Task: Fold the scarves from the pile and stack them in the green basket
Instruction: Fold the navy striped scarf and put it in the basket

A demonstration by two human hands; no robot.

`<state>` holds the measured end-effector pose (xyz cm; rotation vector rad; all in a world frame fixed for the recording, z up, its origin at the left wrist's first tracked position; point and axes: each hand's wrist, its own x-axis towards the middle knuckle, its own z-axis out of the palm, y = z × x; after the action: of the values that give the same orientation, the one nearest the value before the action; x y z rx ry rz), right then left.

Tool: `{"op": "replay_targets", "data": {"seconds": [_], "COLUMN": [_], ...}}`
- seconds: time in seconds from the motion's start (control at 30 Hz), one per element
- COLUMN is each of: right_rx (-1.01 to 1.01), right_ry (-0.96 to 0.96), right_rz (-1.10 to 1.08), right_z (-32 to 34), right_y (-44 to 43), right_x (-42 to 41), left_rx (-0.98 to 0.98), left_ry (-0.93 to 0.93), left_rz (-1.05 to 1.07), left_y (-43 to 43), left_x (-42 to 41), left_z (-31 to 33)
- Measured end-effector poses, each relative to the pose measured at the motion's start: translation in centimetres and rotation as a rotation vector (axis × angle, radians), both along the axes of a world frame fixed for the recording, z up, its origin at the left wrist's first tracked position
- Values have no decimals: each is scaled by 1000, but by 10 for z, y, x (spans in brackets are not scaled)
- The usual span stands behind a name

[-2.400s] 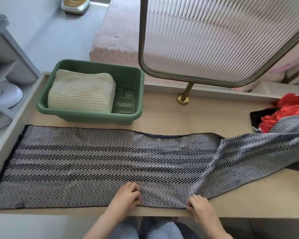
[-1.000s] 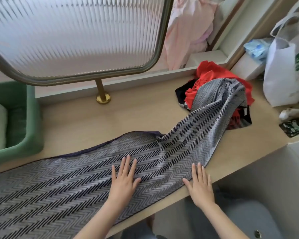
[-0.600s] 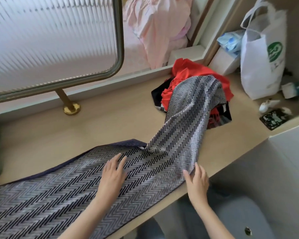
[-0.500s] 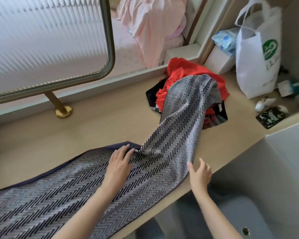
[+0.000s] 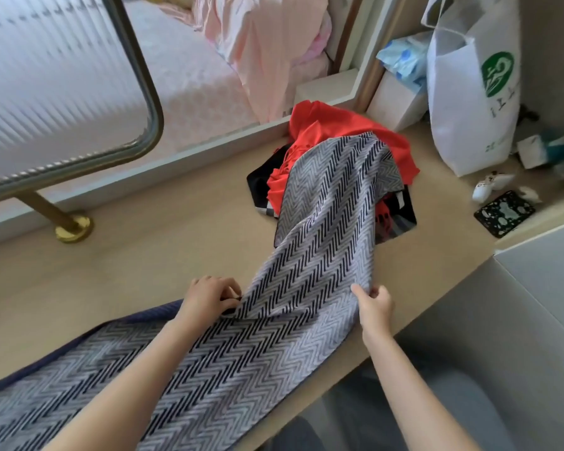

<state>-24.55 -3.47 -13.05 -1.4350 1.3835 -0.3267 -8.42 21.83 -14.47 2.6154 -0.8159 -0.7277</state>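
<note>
So left hand and right hand each pinch the herringbone scarf, far end draped on the pile. No fold yet, more scarves waiting.

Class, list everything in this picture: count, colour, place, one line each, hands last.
table: 1, beige, across the middle
scarf pile: 1, red on top, dark pieces below, back right of table
herringbone scarf: 1, grey and black, along the table, far end draped over the scarf pile
ribbed screen: 1, clear with brass frame, back left
bag: 1, white with green logo, far right
cloth: 1, pink, behind the table
left hand: 1, pinching the scarf's far edge
right hand: 1, gripping its near edge
</note>
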Motion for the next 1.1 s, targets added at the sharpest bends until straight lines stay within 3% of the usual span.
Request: {"op": "replay_targets", "data": {"seconds": [0.1,0.23,0.47,0.6,0.77,0.93,1.1], "right_rx": [-34,-76,22,90,130,32,42], "right_ry": [20,37,-17,-48,-68,-99,-33], "right_rz": [-33,-76,-27,-89,-174,-313,-226], "right_z": [0,-9,-9,-10,-19,-22,-31], "right_y": [-4,-1,-9,-30,-50,-62,-61], "right_x": [-28,-63,-63,-46,-35,-46,-61], "left_rx": [-10,-248,-263,-235,-82,-365,-167], "left_ry": [64,208,333,314,122,137,54], "left_rz": [70,373,441,345,197,483,440], "left_y": [3,-1,-24,-49,-81,-94,-88], "left_x": [1,3,12,15,17,28,35], "left_z": [0,5,8,12,6,8,6]}}
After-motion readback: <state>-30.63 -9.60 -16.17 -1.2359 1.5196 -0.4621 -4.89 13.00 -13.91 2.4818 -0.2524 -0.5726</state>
